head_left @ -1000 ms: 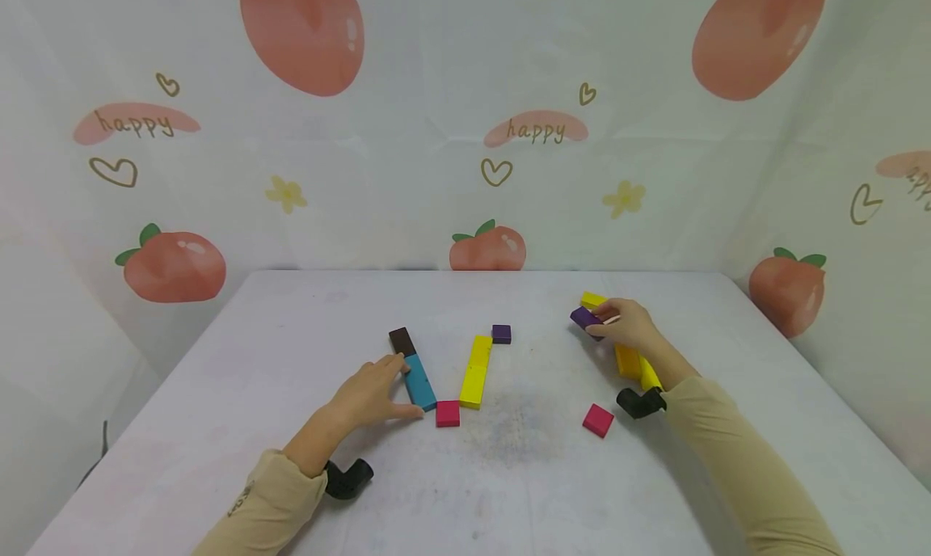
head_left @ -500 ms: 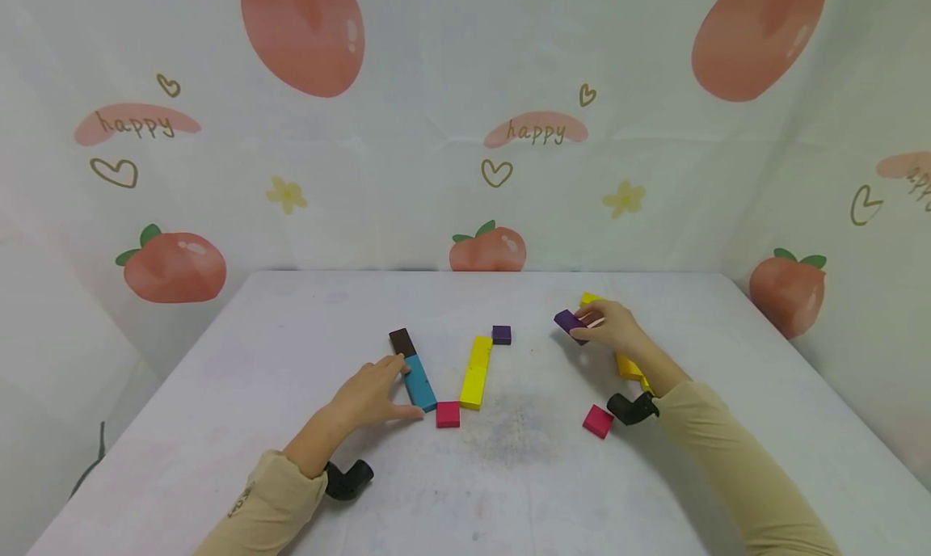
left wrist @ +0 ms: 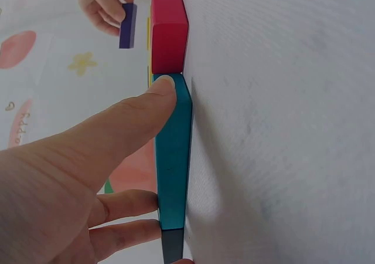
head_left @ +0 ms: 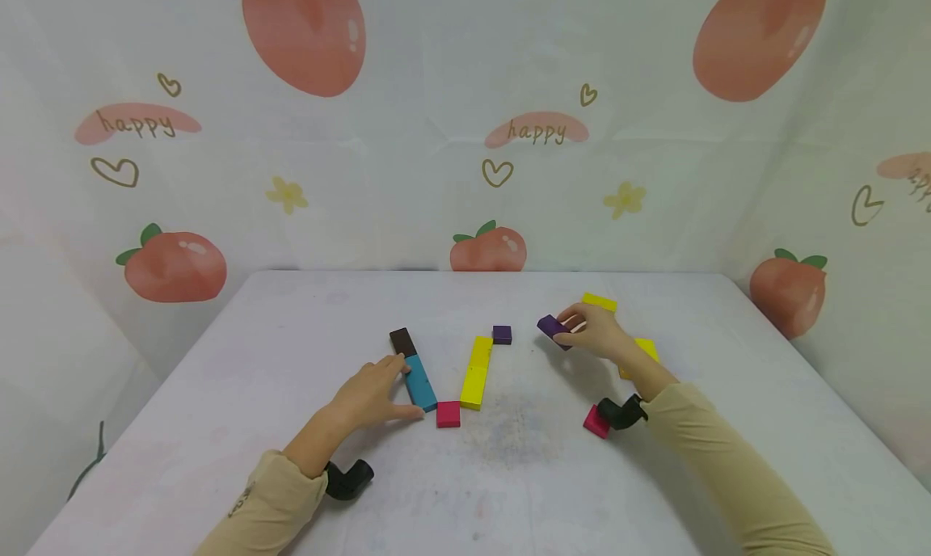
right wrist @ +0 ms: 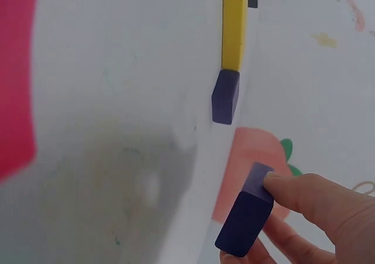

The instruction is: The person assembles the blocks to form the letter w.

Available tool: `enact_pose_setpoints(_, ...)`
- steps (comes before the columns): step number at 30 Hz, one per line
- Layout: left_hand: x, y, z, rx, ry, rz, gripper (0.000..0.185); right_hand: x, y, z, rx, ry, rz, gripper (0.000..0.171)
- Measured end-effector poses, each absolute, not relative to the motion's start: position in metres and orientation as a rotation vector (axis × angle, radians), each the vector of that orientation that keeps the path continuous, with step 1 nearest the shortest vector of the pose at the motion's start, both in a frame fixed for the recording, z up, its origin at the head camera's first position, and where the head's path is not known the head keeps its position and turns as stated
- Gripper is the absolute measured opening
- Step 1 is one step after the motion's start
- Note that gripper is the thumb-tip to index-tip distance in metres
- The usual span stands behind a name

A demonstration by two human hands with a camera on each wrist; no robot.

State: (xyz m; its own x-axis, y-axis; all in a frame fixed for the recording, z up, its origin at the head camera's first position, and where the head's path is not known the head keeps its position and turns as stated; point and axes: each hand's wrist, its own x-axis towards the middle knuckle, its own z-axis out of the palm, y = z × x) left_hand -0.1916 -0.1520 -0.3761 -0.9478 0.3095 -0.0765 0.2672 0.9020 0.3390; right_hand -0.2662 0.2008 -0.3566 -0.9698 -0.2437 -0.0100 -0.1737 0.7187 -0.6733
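Observation:
My right hand (head_left: 598, 331) pinches a purple block (head_left: 554, 332) between thumb and fingers, above the table right of centre. In the right wrist view the held purple block (right wrist: 245, 210) is tilted, the thumb on one end. My left hand (head_left: 371, 393) rests at a blue block (head_left: 420, 383), its thumb and fingertips touching it with the fingers fairly straight. A dark brown block (head_left: 402, 342) adjoins the blue one's far end, and a red block (head_left: 448, 414) its near end. Two yellow blocks (head_left: 476, 372) run end to end from the red one towards a small purple block (head_left: 502, 334).
Beyond my right hand lies a yellow block (head_left: 600, 301). More yellow pieces (head_left: 646, 349) lie partly hidden behind the right forearm. Another red block (head_left: 596, 423) sits under the right wrist camera (head_left: 621, 413). A printed curtain (head_left: 407, 160) stands behind the white table (head_left: 305, 305).
My right hand has carried the purple block left, towards the small purple block, uncovering more of the yellow pieces behind it. The left hand and the joined blocks have stayed put.

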Motion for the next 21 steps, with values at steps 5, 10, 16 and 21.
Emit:
enact_pose_setpoints(5,-0.191,-0.152,-0.376,0.453,2.941,0.508,0.071,-0.266,0.195,-0.360,-0.369,2.816,-1.077,0.034)
enact_pose_setpoints(10,-0.191,-0.152,-0.377,0.457,2.945,0.509,0.070,-0.264,0.189,-0.358,-0.382,2.807,-1.057,0.034)
enact_pose_setpoints(16,-0.191,-0.152,-0.377,0.454,2.943,0.503,0.071,-0.262,0.183,-0.359,-0.377,2.797,-1.042,0.033)
enact_pose_setpoints(21,-0.191,-0.152,-0.377,0.448,2.942,0.497,0.071,-0.260,0.178,-0.360,-0.407,2.781,-1.011,0.032)
